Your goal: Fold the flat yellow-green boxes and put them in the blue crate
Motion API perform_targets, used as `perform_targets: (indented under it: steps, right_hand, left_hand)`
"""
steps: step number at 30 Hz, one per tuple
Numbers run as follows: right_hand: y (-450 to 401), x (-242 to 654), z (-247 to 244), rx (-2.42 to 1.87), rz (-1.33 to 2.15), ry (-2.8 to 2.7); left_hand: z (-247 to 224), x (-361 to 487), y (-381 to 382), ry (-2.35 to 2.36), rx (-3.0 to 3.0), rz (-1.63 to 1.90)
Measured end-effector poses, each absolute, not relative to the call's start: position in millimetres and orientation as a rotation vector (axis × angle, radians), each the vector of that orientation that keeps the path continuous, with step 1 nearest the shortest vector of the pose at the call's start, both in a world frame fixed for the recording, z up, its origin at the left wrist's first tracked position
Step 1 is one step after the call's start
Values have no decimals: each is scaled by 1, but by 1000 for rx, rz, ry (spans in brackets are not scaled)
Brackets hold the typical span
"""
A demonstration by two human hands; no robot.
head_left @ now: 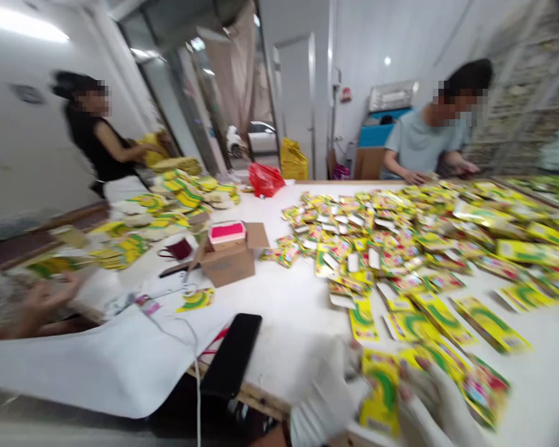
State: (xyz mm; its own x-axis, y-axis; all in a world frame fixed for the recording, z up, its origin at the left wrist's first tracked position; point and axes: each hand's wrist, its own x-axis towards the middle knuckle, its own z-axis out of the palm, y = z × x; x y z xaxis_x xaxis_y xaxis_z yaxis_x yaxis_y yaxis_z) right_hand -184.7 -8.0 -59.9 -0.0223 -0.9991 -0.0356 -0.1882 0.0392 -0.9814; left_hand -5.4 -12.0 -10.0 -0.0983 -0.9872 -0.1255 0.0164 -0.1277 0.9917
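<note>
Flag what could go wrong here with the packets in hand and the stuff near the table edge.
1. The black phone overhangs the near edge of the table, and a white cable runs beside it; a snag could pull it off.
2. The left hand and right hand hold yellow packets right at the edge, so a dropped one would likely fall to the floor.
3. Loose packets crowd the table; a sweep may scatter them.

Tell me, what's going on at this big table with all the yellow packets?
The camera wearer's two gloved hands, left hand and right hand, hold yellow-and-green packets at the near edge of a white table. Many more packets lie spread across it. A person in a light shirt handles packets at the far side, and another in black stands by stacks on the left. A black phone and a cardboard box sit nearby.
</note>
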Motion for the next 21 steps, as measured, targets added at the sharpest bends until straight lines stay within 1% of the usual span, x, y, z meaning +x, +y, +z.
perform_targets:
  steps: [1,3,6,9,11,12,14,16,19,21]
  right_hand:
    - [-4,-184,-52,-1321,-1075,1368]
    - [0,-177,-38,-1451,-1047,1366]
    - [-2,-166,-25,-1662,-927,1382]
    - [-5,-165,-17,-1591,-913,1453]
    - [-5,-169,-12,-1519,-868,1441]
    - [-5,-171,-10,-1513,-831,1413]
    - [-5,-173,-9,-1512,-809,1341]
    - [-5,-173,-14,-1441,-935,1269]
    - [-4,-171,-28,-1310,-1159,1167]
    - [-4,-173,-33,-1305,-1174,1153]
  left_hand:
    - [-12,-8,-15,-1169,1247,-1393]
    - [-13,-11,-18,-1113,1297,-1263]
    - [-8,-11,-15,-1273,1274,-1218]
    - [-5,-8,-9,-1439,1309,-1044]
    - [-7,-7,-10,-1427,1362,-939]
    - [-9,-8,-12,-1397,1349,-976]
    - [-12,-11,-17,-1294,1256,-1192]
    - [-13,-14,-22,-1193,1185,-1361]
    - [-11,-16,-27,-1171,1183,-1378]
    - [-11,-13,-27,-1210,1162,-1371]
